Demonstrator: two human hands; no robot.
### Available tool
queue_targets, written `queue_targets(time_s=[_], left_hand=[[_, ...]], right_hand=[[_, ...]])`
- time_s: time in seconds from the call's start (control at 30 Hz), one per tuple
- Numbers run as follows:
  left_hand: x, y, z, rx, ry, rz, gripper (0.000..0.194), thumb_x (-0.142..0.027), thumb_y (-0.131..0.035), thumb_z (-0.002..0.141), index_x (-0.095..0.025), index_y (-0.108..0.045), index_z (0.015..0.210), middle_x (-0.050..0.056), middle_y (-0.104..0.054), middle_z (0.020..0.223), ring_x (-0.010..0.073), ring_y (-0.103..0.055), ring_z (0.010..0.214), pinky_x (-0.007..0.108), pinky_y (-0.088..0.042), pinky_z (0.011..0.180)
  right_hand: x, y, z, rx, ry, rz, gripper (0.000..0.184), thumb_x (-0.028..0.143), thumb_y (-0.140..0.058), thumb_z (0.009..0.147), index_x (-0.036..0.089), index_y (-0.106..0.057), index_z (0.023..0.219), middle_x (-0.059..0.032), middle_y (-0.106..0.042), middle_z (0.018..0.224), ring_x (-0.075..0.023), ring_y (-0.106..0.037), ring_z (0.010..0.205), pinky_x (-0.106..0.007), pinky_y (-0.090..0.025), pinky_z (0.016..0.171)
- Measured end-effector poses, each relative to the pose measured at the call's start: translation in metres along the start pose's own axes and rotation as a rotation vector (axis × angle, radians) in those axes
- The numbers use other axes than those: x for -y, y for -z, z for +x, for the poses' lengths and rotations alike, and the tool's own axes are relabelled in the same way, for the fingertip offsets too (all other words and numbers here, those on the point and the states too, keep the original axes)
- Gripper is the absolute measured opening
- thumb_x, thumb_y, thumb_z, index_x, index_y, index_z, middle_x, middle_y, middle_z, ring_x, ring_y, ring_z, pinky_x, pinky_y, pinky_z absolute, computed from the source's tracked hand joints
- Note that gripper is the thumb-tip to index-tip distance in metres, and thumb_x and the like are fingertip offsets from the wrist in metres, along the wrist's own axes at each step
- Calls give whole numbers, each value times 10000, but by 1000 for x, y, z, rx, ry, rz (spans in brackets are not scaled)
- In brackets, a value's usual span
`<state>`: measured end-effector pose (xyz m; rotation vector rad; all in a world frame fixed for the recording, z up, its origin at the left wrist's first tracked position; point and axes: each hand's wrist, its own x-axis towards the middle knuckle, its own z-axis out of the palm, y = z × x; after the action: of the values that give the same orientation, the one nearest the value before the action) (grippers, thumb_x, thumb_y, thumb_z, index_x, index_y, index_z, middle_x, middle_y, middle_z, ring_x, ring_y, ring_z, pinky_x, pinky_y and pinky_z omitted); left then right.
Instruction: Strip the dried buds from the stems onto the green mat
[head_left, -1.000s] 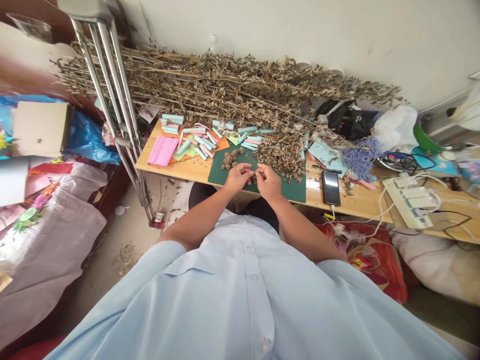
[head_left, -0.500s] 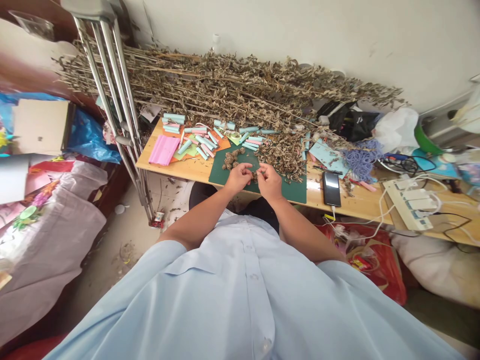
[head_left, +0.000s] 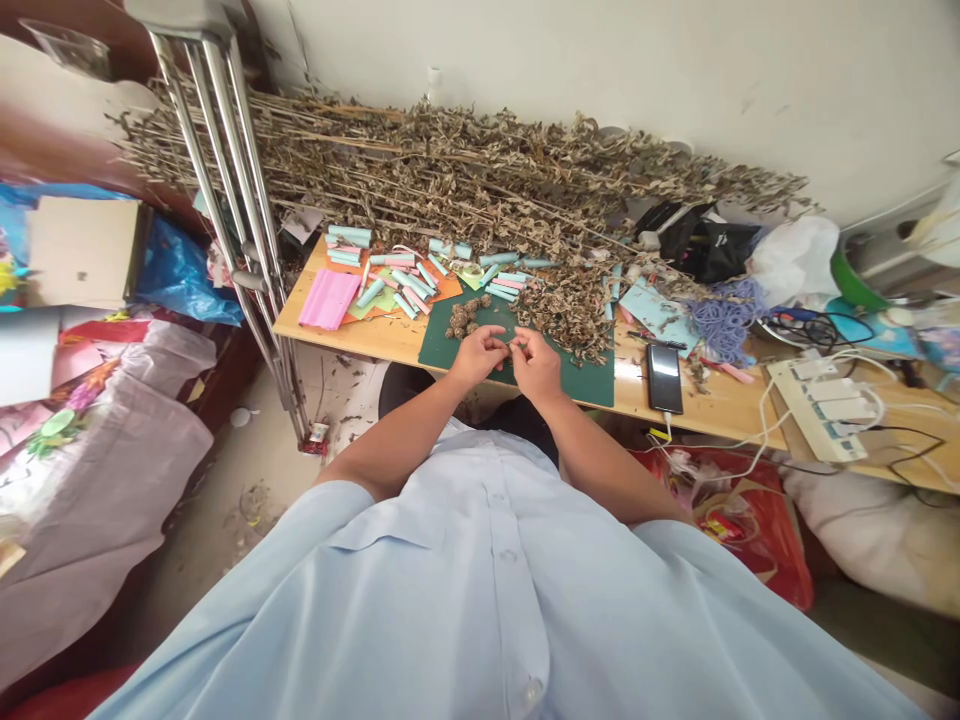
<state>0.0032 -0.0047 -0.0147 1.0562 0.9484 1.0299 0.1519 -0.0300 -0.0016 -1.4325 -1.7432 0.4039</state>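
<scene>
My left hand [head_left: 477, 357] and my right hand [head_left: 537, 364] meet over the dark green cutting mat [head_left: 592, 382] at the table's front edge. Both are closed in a pinch on a small brown clump of dried plant [head_left: 511, 350] held between them. A small heap of similar brown clumps [head_left: 463, 317] lies on the mat just beyond my left hand. A loose pile of dried leaves [head_left: 570, 308] lies beyond my right hand.
Long dried leafy stalks [head_left: 450, 175] cover the back of the wooden table [head_left: 352, 337]. Rolled blue and pink paper tubes [head_left: 397, 275] and a pink sheet [head_left: 326, 299] lie left. A phone [head_left: 663, 377], power strip [head_left: 817, 407] and cables lie right. Metal crutches [head_left: 225, 180] lean at the table's left end.
My hands stay together over the mat, with the fingers shifting slightly on the small clump. Otherwise nothing has moved.
</scene>
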Motion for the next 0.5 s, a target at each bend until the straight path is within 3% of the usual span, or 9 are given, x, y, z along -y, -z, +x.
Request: queue_targets(time_s=[0.5], left_hand=[[7,1,3,-5,-24,57,467,-108,-632,701,-133,-568,1163,-35,-656,714,61,-547,484,196,-359,494]], right_hand=[[0,-1,-1,-58,-95,74,329,291,-553,907,206,-619,1218,-49,-736,986,-163,-637,693,-330,-531,778]])
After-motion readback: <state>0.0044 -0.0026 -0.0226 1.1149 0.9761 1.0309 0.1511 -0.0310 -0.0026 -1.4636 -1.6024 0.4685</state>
